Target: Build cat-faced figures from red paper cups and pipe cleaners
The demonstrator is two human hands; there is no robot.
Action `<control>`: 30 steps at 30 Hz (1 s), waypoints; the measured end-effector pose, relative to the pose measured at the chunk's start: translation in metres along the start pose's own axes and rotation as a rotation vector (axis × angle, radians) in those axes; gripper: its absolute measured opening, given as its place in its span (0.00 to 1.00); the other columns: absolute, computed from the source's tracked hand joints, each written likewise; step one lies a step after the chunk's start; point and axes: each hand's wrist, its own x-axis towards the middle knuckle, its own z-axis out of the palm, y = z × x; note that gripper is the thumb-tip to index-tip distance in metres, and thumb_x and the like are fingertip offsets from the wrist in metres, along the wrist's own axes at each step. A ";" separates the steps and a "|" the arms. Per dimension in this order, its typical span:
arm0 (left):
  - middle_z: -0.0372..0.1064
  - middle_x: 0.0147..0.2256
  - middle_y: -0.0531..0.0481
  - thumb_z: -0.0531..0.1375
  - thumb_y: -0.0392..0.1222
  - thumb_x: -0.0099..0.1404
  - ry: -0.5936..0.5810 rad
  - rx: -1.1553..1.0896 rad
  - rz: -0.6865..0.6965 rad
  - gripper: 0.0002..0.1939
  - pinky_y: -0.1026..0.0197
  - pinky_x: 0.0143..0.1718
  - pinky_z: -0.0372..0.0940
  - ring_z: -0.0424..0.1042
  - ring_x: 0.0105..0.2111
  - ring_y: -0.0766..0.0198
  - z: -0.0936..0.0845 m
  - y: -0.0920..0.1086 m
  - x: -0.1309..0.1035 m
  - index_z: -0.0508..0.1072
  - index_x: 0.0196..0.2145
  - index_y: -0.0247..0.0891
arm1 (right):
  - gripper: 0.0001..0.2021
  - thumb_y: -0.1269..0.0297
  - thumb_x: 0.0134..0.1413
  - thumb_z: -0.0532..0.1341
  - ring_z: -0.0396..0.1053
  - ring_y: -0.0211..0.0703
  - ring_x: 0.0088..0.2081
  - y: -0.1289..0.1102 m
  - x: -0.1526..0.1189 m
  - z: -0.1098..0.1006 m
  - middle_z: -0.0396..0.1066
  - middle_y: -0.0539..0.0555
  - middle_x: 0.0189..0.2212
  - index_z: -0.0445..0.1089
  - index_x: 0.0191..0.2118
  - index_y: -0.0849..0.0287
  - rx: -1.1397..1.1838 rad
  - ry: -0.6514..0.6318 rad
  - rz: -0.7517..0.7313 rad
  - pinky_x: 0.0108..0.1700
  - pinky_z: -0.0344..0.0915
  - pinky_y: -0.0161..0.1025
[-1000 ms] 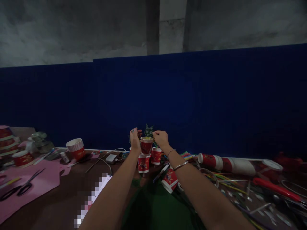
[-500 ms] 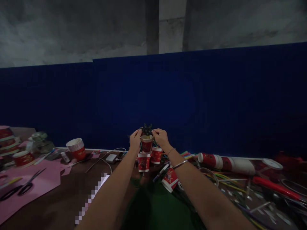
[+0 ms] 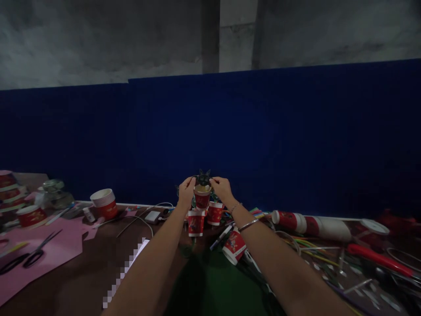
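Note:
A small dark green shape with two pointed ears (image 3: 204,178) is pinched at its left side by my left hand (image 3: 187,191) and at its right side by my right hand (image 3: 221,190). Directly below it a red paper cup (image 3: 202,199) with a pale rim stands above two more red cups, one at the front left (image 3: 196,224) and one at the right (image 3: 215,214). Another red cup (image 3: 234,246) lies tilted near my right forearm, beside a marker (image 3: 221,237).
Pink paper (image 3: 62,250) with black scissors (image 3: 36,252) lies at the left, near stacked bowls (image 3: 105,206). At the right are a row of cups on their sides (image 3: 314,226), a red-handled tool (image 3: 378,259) and coloured stems. A blue panel (image 3: 210,131) stands behind.
The view has shifted very slightly. Both hands keep their hold on the dark green shape, with hardly any movement.

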 end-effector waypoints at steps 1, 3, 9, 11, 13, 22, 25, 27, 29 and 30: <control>0.75 0.30 0.48 0.62 0.44 0.52 -0.003 0.007 -0.001 0.11 0.60 0.38 0.66 0.72 0.33 0.61 0.000 0.001 0.000 0.77 0.32 0.35 | 0.09 0.64 0.46 0.57 0.66 0.41 0.29 0.000 0.000 0.000 0.71 0.50 0.21 0.75 0.25 0.59 0.006 0.000 0.002 0.30 0.59 0.32; 0.75 0.30 0.48 0.63 0.43 0.51 -0.006 0.025 -0.006 0.11 0.60 0.37 0.66 0.72 0.32 0.60 0.000 0.002 0.000 0.77 0.32 0.34 | 0.08 0.65 0.46 0.58 0.67 0.41 0.30 -0.001 0.000 -0.001 0.72 0.49 0.22 0.75 0.26 0.58 0.024 0.000 0.003 0.30 0.60 0.32; 0.73 0.24 0.50 0.64 0.39 0.48 -0.035 0.125 -0.012 0.08 0.63 0.30 0.63 0.69 0.26 0.62 -0.002 0.008 0.005 0.78 0.28 0.35 | 0.07 0.67 0.45 0.59 0.66 0.39 0.29 -0.001 0.001 -0.003 0.72 0.49 0.24 0.76 0.27 0.57 0.065 -0.022 -0.016 0.32 0.61 0.31; 0.71 0.21 0.52 0.64 0.38 0.48 -0.046 0.165 -0.005 0.04 0.64 0.28 0.61 0.67 0.24 0.63 -0.003 0.010 0.006 0.77 0.25 0.35 | 0.07 0.67 0.45 0.59 0.67 0.38 0.29 0.002 0.002 -0.002 0.72 0.49 0.25 0.76 0.27 0.57 0.068 -0.027 -0.019 0.32 0.61 0.31; 0.69 0.18 0.53 0.64 0.36 0.47 -0.040 0.205 0.015 0.01 0.65 0.27 0.59 0.65 0.22 0.64 -0.005 0.012 0.007 0.76 0.22 0.36 | 0.07 0.68 0.45 0.59 0.67 0.38 0.29 0.005 0.003 0.000 0.73 0.49 0.25 0.76 0.28 0.56 0.070 -0.032 -0.017 0.32 0.62 0.31; 0.67 0.20 0.54 0.63 0.36 0.49 0.020 0.319 0.147 0.02 0.67 0.29 0.57 0.64 0.25 0.64 -0.002 0.009 0.006 0.74 0.21 0.39 | 0.06 0.69 0.44 0.60 0.69 0.41 0.30 0.001 0.004 0.006 0.74 0.49 0.23 0.76 0.25 0.56 0.021 0.021 -0.004 0.34 0.62 0.33; 0.69 0.21 0.53 0.62 0.38 0.50 0.024 0.332 0.163 0.01 0.66 0.30 0.58 0.65 0.25 0.64 -0.002 0.003 0.006 0.75 0.23 0.39 | 0.06 0.69 0.44 0.60 0.69 0.42 0.32 -0.004 0.004 0.006 0.75 0.49 0.25 0.75 0.24 0.55 0.001 0.035 -0.002 0.37 0.62 0.34; 0.71 0.23 0.52 0.62 0.39 0.51 0.018 0.332 0.162 0.03 0.65 0.31 0.60 0.67 0.26 0.63 -0.004 -0.001 0.008 0.76 0.25 0.38 | 0.06 0.69 0.44 0.60 0.69 0.42 0.32 -0.005 0.006 0.006 0.75 0.50 0.25 0.75 0.25 0.55 -0.008 0.037 0.012 0.38 0.62 0.34; 0.73 0.27 0.50 0.62 0.39 0.51 0.023 0.326 0.157 0.05 0.63 0.34 0.62 0.69 0.30 0.61 -0.006 -0.005 0.010 0.77 0.28 0.38 | 0.06 0.70 0.44 0.60 0.70 0.41 0.32 -0.004 0.007 0.007 0.75 0.49 0.26 0.75 0.27 0.55 -0.019 0.035 0.029 0.38 0.62 0.35; 0.74 0.31 0.49 0.62 0.38 0.51 0.032 0.322 0.155 0.07 0.62 0.37 0.63 0.70 0.32 0.60 -0.007 -0.007 0.011 0.77 0.31 0.38 | 0.06 0.70 0.44 0.60 0.70 0.41 0.32 -0.004 0.007 0.008 0.75 0.49 0.26 0.75 0.28 0.55 -0.026 0.035 0.037 0.39 0.63 0.35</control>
